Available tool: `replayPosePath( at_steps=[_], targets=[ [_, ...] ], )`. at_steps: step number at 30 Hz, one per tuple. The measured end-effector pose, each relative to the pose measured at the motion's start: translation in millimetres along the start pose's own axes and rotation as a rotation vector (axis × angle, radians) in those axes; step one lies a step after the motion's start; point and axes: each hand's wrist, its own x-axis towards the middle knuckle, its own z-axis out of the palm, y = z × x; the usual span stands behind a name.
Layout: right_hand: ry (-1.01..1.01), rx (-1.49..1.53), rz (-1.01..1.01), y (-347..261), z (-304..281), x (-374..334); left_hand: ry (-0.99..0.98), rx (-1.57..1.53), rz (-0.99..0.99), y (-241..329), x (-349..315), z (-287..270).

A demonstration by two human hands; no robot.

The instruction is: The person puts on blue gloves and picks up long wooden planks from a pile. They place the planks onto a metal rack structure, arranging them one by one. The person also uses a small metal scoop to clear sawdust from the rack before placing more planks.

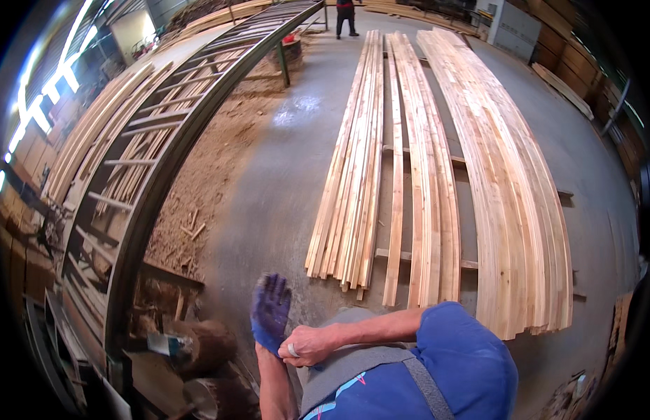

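My left hand [271, 308] points upward with its fingers stretched out, wearing a blue work glove [267, 337] with dark, soiled fingers. My bare right hand [309, 346] reaches across my body and is closed on the glove's cuff at the left wrist. A pale band [292, 350] shows on one finger of the right hand. The gripped edge of the cuff is partly hidden by the right fingers. A grey apron [367, 361] with a strap covers my blue shirt below the hands.
Long wooden strips [349, 175] lie in rows on crosspieces [402, 255] ahead; a wider stack of boards [510, 196] lies to the right. A long metal roller frame [178, 126] runs along the left, beside sawdust [220, 140]. Round logs [202, 346] stand near it. A person [346, 17] stands far ahead.
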Motion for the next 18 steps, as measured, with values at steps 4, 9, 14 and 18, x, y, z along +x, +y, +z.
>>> replayPosePath(
  at_steps=[4,9,14,18],
  targets=[
    [0.054,0.173,0.177,20,-20,19,-0.199,0.296,0.218,53,29,26],
    [0.319,0.376,0.410,23,-57,53,-0.337,0.630,0.157,95,34,0],
    [0.663,0.193,0.522,8,-90,92,-0.170,0.856,0.184,145,21,-47],
    [0.641,-0.124,0.533,1,-94,128,-0.306,1.030,0.325,127,36,-61]
  ],
)
